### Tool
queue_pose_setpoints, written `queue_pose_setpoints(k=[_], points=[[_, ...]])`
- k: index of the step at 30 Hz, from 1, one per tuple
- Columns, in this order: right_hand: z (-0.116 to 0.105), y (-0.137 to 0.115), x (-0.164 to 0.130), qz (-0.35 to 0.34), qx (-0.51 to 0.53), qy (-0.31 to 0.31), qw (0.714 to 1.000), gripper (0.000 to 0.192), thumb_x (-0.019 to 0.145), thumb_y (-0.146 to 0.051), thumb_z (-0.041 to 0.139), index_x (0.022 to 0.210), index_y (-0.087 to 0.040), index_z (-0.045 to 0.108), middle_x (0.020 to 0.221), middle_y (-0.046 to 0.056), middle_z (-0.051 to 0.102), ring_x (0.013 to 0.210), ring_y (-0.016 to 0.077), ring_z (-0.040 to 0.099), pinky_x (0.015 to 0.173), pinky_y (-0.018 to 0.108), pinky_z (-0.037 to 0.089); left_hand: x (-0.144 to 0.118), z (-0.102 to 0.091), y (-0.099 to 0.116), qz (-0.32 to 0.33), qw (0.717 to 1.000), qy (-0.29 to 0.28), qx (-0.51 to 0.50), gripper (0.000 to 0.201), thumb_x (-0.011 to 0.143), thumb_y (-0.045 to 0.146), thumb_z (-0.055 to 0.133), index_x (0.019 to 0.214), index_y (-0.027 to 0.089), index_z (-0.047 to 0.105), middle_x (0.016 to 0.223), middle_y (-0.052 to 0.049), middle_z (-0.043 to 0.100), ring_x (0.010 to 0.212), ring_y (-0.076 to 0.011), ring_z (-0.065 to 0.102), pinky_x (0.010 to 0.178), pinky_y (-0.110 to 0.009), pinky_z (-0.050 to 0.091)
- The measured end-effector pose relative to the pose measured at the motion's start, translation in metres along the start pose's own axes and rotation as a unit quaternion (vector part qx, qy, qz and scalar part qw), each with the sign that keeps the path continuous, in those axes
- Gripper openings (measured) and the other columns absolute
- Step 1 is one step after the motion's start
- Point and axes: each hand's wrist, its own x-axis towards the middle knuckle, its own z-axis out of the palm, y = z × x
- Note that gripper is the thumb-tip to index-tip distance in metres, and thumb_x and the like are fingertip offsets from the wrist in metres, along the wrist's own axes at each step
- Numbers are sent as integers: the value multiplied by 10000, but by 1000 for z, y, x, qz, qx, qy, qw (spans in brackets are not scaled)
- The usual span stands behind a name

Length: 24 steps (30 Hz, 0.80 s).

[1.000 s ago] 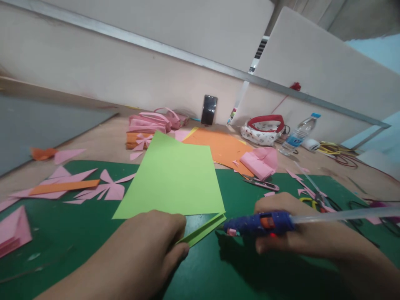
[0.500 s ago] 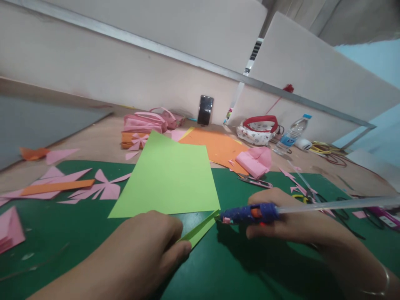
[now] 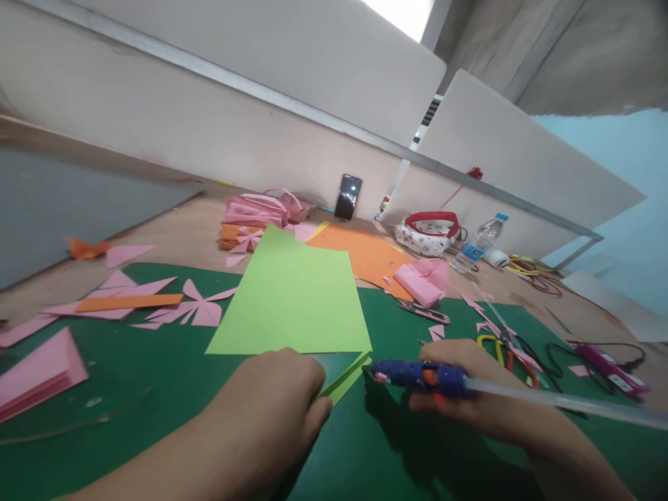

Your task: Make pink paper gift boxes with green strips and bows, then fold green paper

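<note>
Two hands at work on one green cutting mat (image 3: 156, 390): left hand (image 3: 271, 403) pressing one folded light-green sheet (image 3: 292, 296), right hand (image 3: 470, 390) gripping one blue glue gun (image 3: 420, 374) loaded with one clear glue stick (image 3: 563, 401). Elsewhere, one orange sheet (image 3: 360, 254), one orange strip (image 3: 128, 303), one stack of folded pink paper (image 3: 36, 372) at the near left, one pink folded piece (image 3: 422, 278), one pile of pink and orange bows (image 3: 255, 216) at the back, and pink offcuts too many and too small to count. Also one phone (image 3: 348, 197) propped upright, one water bottle (image 3: 477, 243), one red-rimmed pouch (image 3: 431, 233), one pair of snips (image 3: 422, 311), one pair of yellow-handled scissors (image 3: 501, 344) and one purple tool (image 3: 608, 358) with a cord.
</note>
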Motion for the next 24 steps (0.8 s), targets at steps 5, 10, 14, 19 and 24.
queue_pose_setpoints(k=[5,10,14,19,24], points=[[-5,1,4,33,-5,5,999,364,733,-492,663,631,-168,533,608,-23,530,570,109,442,506,220,281,-1,4,1,8,999,8,30,296,768,320,382,557,224,565,581,-61,624,535,-238,578,460,-302,259],[-13,-14,10,22,13,-23,999,362,677,-490,716,625,-168,557,587,-35,511,564,102,443,484,209,284,0,3,4,16,999,17,39,303,772,318,382,594,225,609,583,-73,623,562,-268,604,480,-325,342],[-15,-21,14,10,27,-36,999,390,648,-535,721,630,-166,597,573,-37,514,557,102,460,468,203,301,0,3,4,20,999,16,34,294,772,330,396,638,218,632,609,-83,639,589,-288,623,508,-354,402],[-23,-15,20,-3,69,-59,996,312,710,-457,702,905,-215,736,701,-15,665,591,113,521,492,199,371,-13,-12,3,11,999,-22,27,266,749,337,452,711,195,674,730,-127,697,677,-321,654,557,-383,442],[-33,-10,27,-14,99,-101,990,366,760,-384,670,1106,-264,685,997,8,715,814,175,614,660,232,487,-30,-31,4,2,997,-49,65,199,735,291,518,717,189,688,765,-126,709,660,-288,653,563,-359,446]])
